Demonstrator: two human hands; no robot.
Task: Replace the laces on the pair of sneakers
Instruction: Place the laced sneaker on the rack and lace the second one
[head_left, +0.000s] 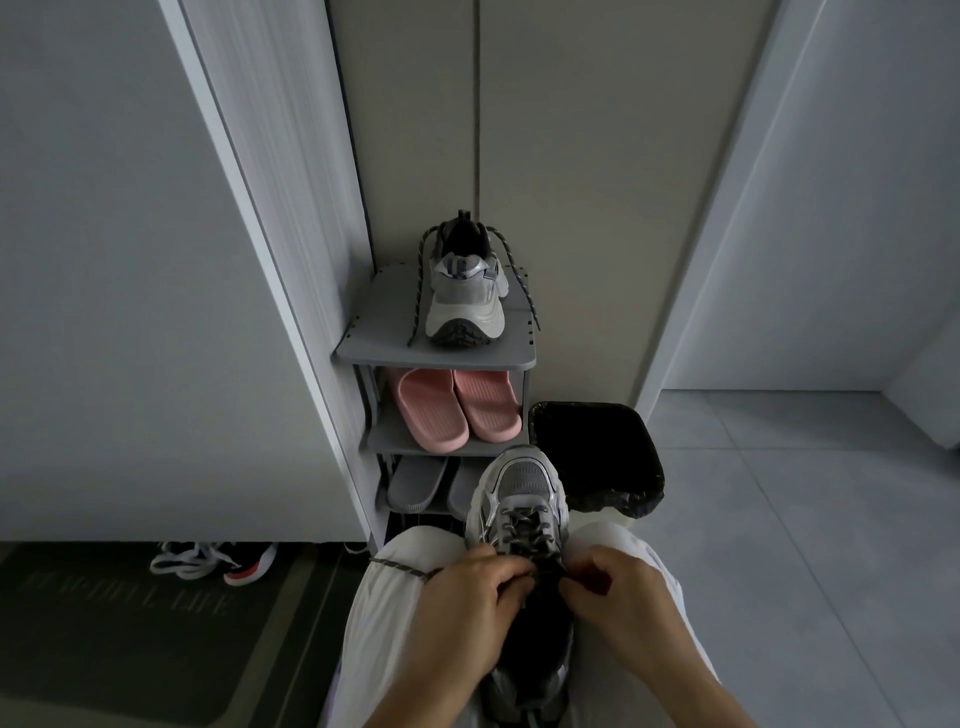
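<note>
Both the left hand (467, 590) and right hand (621, 584) are pinching the lace (402, 568) at the top of the sneaker (521, 488) lying on the lap (395, 613). Lacing is probably ending; next is calling for an even pull, then tying. Second sneaker (465, 296) is waiting at the rack's (374, 322) front edge.

Sneaker (519, 493): mesh toe, glossy silver overlays. Lace (405, 569): speckled woven cord. Slippers (457, 408): matt pink foam.

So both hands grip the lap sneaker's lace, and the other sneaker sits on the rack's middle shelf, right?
No: in the head view the other sneaker sits on the rack's top shelf, above the pink slippers. Left hand and right hand do grip the lace of the lap sneaker.
</note>
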